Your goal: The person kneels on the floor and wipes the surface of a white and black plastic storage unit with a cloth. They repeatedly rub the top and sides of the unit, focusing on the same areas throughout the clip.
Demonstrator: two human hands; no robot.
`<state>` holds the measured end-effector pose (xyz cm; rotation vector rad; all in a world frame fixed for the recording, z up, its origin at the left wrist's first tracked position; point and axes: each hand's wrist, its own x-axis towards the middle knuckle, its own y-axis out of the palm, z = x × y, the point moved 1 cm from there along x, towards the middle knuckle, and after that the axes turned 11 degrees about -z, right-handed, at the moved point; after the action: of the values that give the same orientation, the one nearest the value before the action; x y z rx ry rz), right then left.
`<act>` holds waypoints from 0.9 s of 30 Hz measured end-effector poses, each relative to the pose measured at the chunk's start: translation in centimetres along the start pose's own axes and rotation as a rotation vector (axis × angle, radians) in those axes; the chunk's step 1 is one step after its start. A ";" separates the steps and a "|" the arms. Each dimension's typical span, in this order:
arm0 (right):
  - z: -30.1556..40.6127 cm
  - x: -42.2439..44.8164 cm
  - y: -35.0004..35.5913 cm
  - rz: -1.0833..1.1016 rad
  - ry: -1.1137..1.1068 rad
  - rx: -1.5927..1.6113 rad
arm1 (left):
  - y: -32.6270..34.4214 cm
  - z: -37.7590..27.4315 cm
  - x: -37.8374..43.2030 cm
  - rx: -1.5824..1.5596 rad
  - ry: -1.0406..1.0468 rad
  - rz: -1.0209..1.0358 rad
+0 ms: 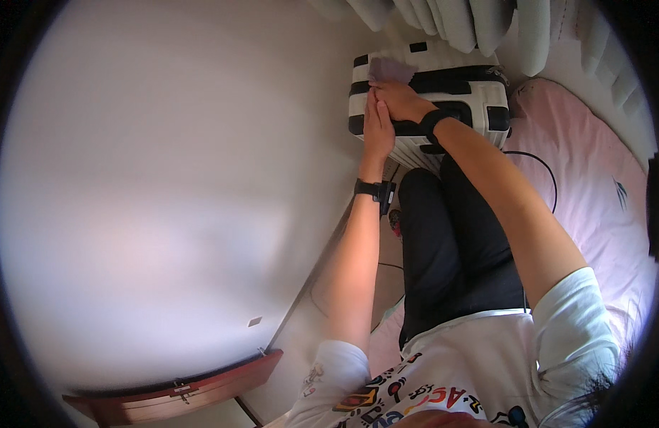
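A white hard-shell suitcase [425,62] with black corners and straps stands before my knees. On its top, near the left edge, lies a small piece of thin purple-grey cloth [392,70]. My right hand [407,101] is right at the cloth's near edge, fingers pointing left and their tips meeting my left hand [379,128]. The left hand is stretched out along the suitcase's left side, thumb raised. Whether either hand pinches the cloth is hidden. Black bands circle both wrists; the left one [383,197] carries a small box.
A pale wall [163,160] rises close on the left. To the right is a bed with a pink sheet [586,176], a black cable [546,168] on it. Pale green curtains [458,24] hang behind the suitcase. A reddish wooden piece of furniture [190,393] stands at bottom left.
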<state>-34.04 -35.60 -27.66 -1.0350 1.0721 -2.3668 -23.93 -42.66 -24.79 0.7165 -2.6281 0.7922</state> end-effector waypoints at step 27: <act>0.1 -0.3 2.1 -0.263 -0.009 0.325 | 0.8 2.0 -1.0 -0.031 -0.062 0.176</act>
<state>-33.70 -36.88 -29.32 -1.1174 0.5450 -2.6225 -23.81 -42.85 -27.13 0.5143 -2.7829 0.7852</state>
